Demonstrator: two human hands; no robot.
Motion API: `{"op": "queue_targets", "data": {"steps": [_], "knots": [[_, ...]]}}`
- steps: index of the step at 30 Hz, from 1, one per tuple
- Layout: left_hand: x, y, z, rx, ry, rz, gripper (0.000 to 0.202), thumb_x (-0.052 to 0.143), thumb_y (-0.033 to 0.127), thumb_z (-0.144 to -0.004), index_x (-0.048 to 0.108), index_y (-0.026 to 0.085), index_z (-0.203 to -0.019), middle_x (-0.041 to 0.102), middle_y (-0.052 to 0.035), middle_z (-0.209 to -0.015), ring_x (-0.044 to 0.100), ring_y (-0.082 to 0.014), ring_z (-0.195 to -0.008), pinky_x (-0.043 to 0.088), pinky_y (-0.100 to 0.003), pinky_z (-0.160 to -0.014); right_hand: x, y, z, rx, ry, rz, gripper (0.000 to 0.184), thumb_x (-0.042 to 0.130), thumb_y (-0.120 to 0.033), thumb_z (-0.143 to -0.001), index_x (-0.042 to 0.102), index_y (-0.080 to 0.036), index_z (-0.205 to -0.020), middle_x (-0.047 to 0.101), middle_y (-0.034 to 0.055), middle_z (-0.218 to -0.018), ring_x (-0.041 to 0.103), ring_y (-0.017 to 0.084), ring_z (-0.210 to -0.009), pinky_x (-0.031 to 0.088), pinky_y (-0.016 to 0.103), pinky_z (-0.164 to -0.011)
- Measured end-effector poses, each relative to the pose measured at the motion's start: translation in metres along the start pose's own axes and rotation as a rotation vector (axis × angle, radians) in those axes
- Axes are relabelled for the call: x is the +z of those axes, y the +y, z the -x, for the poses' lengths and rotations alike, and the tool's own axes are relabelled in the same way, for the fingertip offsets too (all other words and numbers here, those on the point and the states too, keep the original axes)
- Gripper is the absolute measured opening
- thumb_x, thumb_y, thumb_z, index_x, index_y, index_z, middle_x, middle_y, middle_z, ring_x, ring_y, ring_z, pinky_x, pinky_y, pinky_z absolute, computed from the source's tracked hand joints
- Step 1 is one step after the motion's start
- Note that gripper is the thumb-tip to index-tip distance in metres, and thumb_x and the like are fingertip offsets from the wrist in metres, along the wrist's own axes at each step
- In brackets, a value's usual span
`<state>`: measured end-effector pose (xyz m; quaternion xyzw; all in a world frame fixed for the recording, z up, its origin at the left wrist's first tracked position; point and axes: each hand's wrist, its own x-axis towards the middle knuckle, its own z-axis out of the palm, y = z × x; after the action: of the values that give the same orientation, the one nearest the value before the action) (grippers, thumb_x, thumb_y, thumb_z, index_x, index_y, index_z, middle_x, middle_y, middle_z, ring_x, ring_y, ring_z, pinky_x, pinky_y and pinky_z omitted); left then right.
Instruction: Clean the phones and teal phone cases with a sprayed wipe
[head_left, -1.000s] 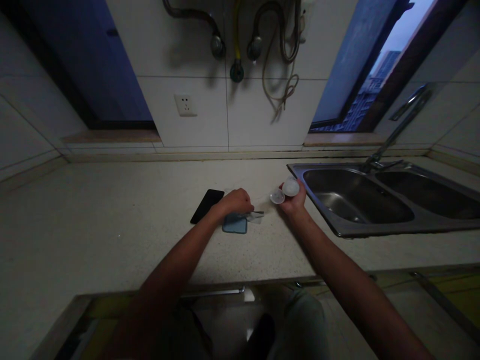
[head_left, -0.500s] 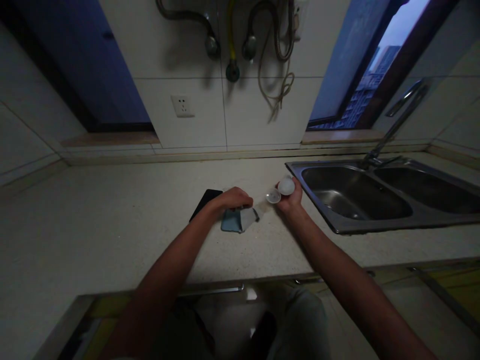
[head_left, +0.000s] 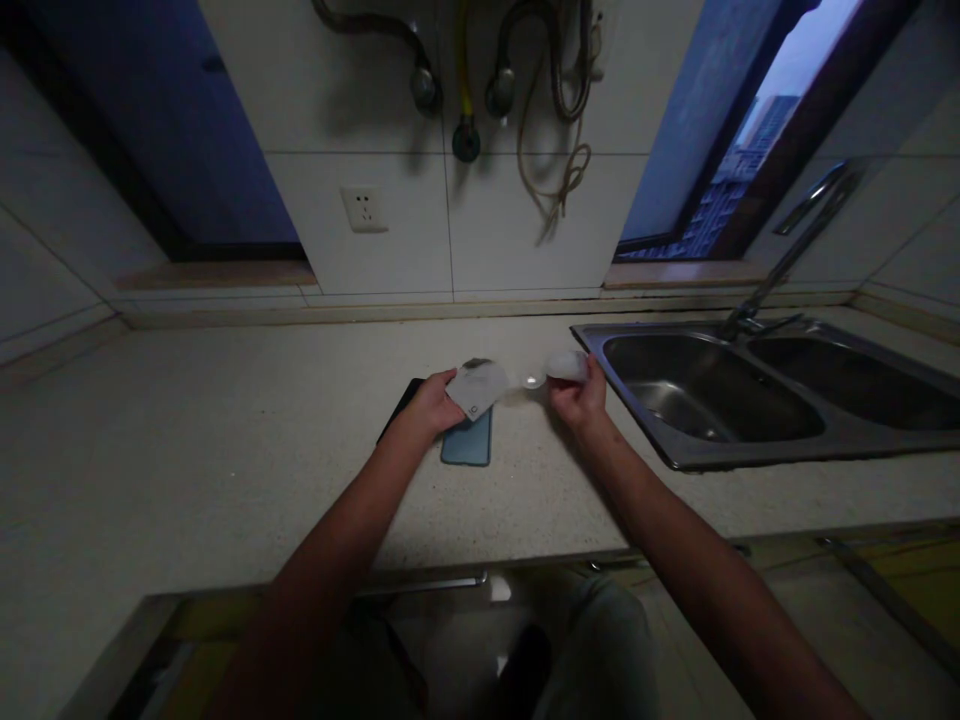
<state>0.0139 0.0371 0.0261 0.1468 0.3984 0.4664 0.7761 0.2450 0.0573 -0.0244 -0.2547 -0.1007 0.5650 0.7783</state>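
A pale, flat packet with a dark patch and small print is pinched at its left edge by my left hand. It is held over a blue-grey phone lying on the counter, covering that phone's upper part. A black phone-like slab lies partly hidden under my left hand and wrist. My right hand is closed around a small translucent white container, tipped on its side with its mouth towards the packet. A round clear lid shows at its left; the joint between them is blurred.
A double steel sink with a tall tap is set into the counter close to my right hand. A wall socket, hanging hoses and a looped cord are on the tiled wall behind.
My left hand has turned and raised the packet, so its printed face shows and more of the blue-grey phone is uncovered. My right hand has tipped the container towards the left.
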Motion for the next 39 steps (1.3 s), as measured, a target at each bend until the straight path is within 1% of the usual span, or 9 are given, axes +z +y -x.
{"op": "queue_targets", "data": {"steps": [5,9,12,14,18,22,29,33,39], "knots": [[-0.005,-0.006,0.005,0.002,-0.054,0.103,0.033,0.048,0.019,-0.097,0.059,0.007,-0.126,0.075,-0.0145,-0.094,0.075,-0.0225,-0.083,0.059,-0.034,-0.08,0.014,-0.007,0.007,-0.054,-0.019,-0.056,0.016,0.077,-0.028,-0.081,0.065,-0.026,-0.091,0.076,-0.0037,-0.092,0.073,0.015,-0.09,0.063,0.033,-0.084],[-0.003,-0.014,0.007,0.003,-0.044,0.073,0.038,0.048,0.002,-0.091,0.059,0.008,-0.126,0.074,-0.0153,-0.103,0.074,-0.0207,-0.086,0.058,-0.033,-0.086,0.028,-0.017,0.022,-0.176,-0.21,0.068,0.021,0.081,-0.024,-0.077,0.066,-0.028,-0.091,0.075,-0.006,-0.093,0.072,0.013,-0.098,0.06,0.031,-0.094],[-0.002,-0.019,0.007,-0.017,-0.031,0.063,0.037,0.045,0.003,-0.093,0.057,0.008,-0.128,0.072,-0.0166,-0.108,0.073,-0.0211,-0.086,0.058,-0.036,-0.085,0.037,-0.02,0.041,-0.302,-0.378,0.161,0.032,0.088,-0.026,-0.07,0.068,-0.028,-0.096,0.077,-0.0029,-0.101,0.073,0.016,-0.101,0.061,0.034,-0.094],[-0.002,-0.021,0.007,-0.035,-0.044,0.059,0.038,0.043,0.007,-0.094,0.054,0.008,-0.131,0.072,-0.0165,-0.108,0.073,-0.0225,-0.086,0.058,-0.04,-0.085,0.04,-0.016,0.053,-0.369,-0.416,0.264,0.039,0.092,-0.022,-0.063,0.07,-0.026,-0.095,0.078,-0.0008,-0.099,0.074,0.019,-0.097,0.062,0.036,-0.091],[0.0,-0.024,0.01,-0.029,-0.117,0.065,0.04,0.04,0.014,-0.095,0.054,0.007,-0.132,0.073,-0.0149,-0.101,0.071,-0.0245,-0.086,0.057,-0.044,-0.087,0.038,-0.001,0.07,-0.262,-0.511,0.562,0.048,0.094,-0.008,-0.052,0.073,-0.022,-0.093,0.079,0.0003,-0.095,0.075,0.019,-0.089,0.063,0.035,-0.087],[0.004,-0.027,0.012,-0.031,-0.152,0.086,0.039,0.038,0.017,-0.094,0.058,0.008,-0.127,0.074,-0.0129,-0.095,0.07,-0.0239,-0.082,0.056,-0.043,-0.088,0.035,0.004,0.077,-0.221,-0.491,0.581,0.05,0.092,0.002,-0.046,0.075,-0.018,-0.089,0.079,0.0026,-0.094,0.075,0.019,-0.088,0.061,0.03,-0.086],[0.002,-0.032,0.01,-0.029,-0.176,0.084,0.037,0.041,0.022,-0.093,0.063,0.01,-0.12,0.074,-0.0113,-0.087,0.07,-0.0223,-0.079,0.054,-0.037,-0.083,0.04,0.0,0.089,-0.237,-0.606,0.651,0.054,0.092,0.003,-0.045,0.076,-0.021,-0.09,0.079,0.004,-0.102,0.073,0.022,-0.103,0.056,0.036,-0.102],[0.002,-0.031,0.01,-0.033,-0.215,0.086,0.036,0.039,0.031,-0.097,0.065,0.011,-0.112,0.074,-0.013,-0.088,0.071,-0.0257,-0.087,0.054,-0.04,-0.086,0.036,0.008,0.09,-0.201,-0.605,0.696,0.049,0.093,0.001,-0.045,0.076,-0.02,-0.085,0.08,0.0034,-0.095,0.074,0.02,-0.095,0.058,0.033,-0.095],[0.006,-0.031,0.015,-0.035,-0.229,0.092,0.045,0.034,0.039,-0.101,0.064,0.009,-0.114,0.074,-0.0176,-0.097,0.07,-0.0285,-0.097,0.053,-0.042,-0.09,0.034,0.011,0.09,-0.248,-0.593,0.572,0.049,0.096,-0.013,-0.054,0.074,-0.02,-0.096,0.08,0.0062,-0.1,0.075,0.021,-0.096,0.061,0.034,-0.089]]}}
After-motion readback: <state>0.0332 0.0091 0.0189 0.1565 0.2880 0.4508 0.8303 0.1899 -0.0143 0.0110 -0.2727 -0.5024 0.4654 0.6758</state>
